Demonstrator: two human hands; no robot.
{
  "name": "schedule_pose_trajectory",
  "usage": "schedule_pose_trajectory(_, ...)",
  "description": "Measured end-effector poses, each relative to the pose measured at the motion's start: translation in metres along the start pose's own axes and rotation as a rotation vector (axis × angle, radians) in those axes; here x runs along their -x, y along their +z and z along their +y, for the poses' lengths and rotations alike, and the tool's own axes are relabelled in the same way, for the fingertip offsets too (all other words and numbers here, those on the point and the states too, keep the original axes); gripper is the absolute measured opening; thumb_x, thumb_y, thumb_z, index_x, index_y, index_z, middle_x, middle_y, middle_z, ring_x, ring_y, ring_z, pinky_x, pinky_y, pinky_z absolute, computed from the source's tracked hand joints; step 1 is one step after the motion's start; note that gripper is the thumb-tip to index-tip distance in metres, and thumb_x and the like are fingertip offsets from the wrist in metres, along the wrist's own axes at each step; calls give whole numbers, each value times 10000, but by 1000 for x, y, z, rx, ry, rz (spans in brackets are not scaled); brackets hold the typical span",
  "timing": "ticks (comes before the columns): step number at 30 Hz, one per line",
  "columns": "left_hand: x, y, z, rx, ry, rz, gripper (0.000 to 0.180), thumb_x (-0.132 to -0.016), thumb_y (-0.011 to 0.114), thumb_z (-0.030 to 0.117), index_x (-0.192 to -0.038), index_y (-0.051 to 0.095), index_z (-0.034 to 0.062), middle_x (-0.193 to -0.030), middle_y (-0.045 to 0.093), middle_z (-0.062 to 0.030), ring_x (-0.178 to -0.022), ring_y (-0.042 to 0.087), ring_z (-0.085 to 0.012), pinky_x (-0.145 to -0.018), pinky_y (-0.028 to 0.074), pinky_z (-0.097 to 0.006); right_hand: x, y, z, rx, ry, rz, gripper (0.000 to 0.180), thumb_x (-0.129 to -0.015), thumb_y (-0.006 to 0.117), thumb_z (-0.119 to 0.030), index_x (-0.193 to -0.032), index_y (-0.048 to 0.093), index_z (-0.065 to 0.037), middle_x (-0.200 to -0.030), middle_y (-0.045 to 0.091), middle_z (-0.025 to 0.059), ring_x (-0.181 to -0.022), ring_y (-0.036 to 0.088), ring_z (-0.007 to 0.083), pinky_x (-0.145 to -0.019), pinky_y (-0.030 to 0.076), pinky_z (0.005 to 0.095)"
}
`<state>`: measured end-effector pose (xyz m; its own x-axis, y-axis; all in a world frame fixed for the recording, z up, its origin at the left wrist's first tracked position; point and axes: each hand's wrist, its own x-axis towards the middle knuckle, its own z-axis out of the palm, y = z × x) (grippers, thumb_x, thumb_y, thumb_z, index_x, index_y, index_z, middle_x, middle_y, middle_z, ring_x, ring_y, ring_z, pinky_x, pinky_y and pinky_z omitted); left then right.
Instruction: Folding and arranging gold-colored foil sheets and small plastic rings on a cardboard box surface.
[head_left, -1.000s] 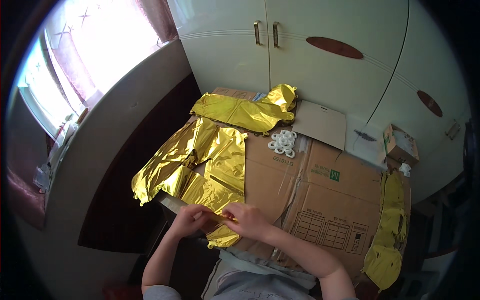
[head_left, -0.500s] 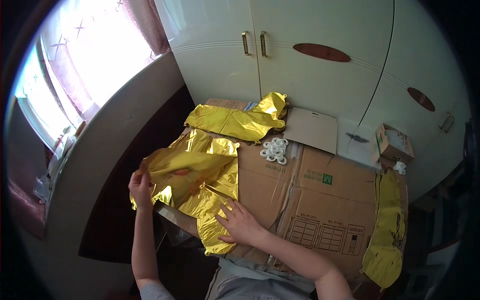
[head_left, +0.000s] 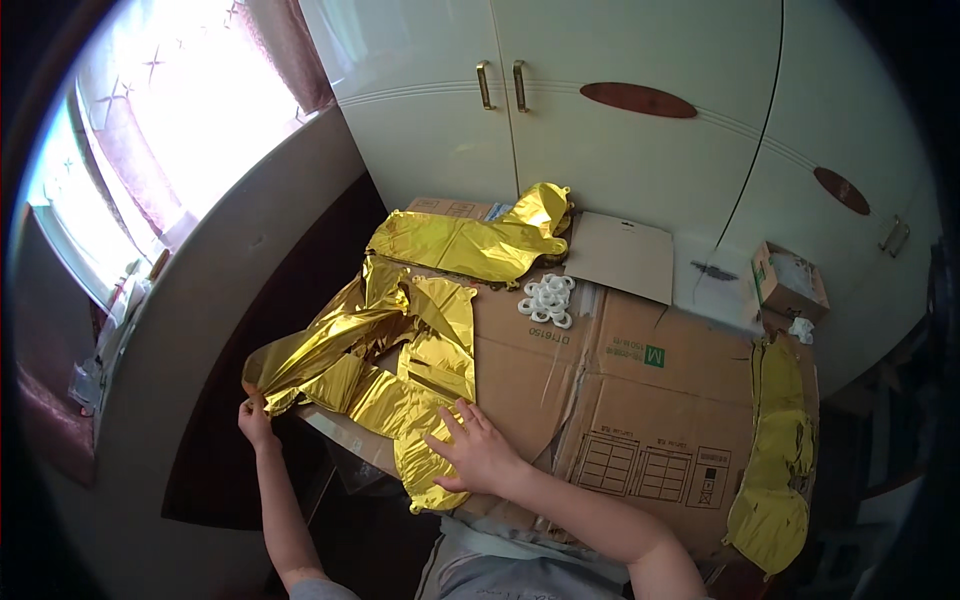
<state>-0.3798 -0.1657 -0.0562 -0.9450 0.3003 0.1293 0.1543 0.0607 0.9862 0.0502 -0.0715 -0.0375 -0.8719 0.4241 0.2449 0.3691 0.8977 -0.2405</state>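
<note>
A deflated gold foil balloon (head_left: 375,396) lies spread and creased over the left part of a flattened cardboard box (head_left: 525,390). Between the closed fingers of my left hand (head_left: 258,420) is its left corner, pulled out past the cardboard's left edge and lifted a little. My right hand (head_left: 480,452) rests palm down at the foil's near right part, fingers spread, partly on the gold film and partly on the cardboard. Behind it lies a second flat gold foil balloon (head_left: 465,240), with one end bent up.
A pile of small white rings (head_left: 547,300) sits beyond the foil, near a grey-beige board (head_left: 622,258). More gold foil balloons (head_left: 772,460) lie stacked along the right edge. A small open box (head_left: 790,285) stands at the back right, against white cabinets (head_left: 640,160).
My left hand has moved left and down, drawing the balloon's corner outward so the raised flap is lower and stretched. My right hand stays nearly in place.
</note>
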Motion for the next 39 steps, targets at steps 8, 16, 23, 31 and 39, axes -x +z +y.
schedule_pose_trajectory(8,59,44,67,-621,889,288,379,-766,655,143,-1085,476,43,-1122,479,-126,-1062,443,-274,-895,351,-361,1,-2,-1,20,6,-20,647,-755,550,-545,-1281,476,-175,-1321,381,254,-1247,292,475,-1059,217,502)
schedule_pose_trajectory(16,145,182,144,-762,1285,-499,557,-689,704,223,-1169,472,61,-1208,496,-107,-1202,404,-283,-977,281,-411,2,3,0,24,-10,25,645,-763,538,-540,-1276,475,-154,-1310,389,257,-1244,293,471,-1054,208,519)
schedule_pose_trajectory(23,90,235,142,-824,1149,-529,156,-686,696,238,-703,646,91,-714,618,-22,-848,540,-221,-793,344,-379,2,2,-1,-15,-22,13,652,-760,547,-533,-1275,478,-139,-1304,390,266,-1248,283,473,-1055,199,526)
schedule_pose_trajectory(31,11,212,134,-890,752,-392,203,-767,642,290,-792,619,90,-739,640,-66,-768,615,-263,-687,426,-408,3,4,-1,-50,-2,18,666,-754,555,-540,-1272,471,-131,-1315,371,270,-1247,285,476,-1060,187,522)
schedule_pose_trajectory(39,-11,184,92,-1022,570,-284,230,-808,604,328,-851,602,102,-768,647,-55,-803,615,-270,-753,393,-404,4,5,-1,14,1,45,652,-745,546,-562,-1256,496,-159,-1311,386,254,-1231,316,466,-1041,230,516)
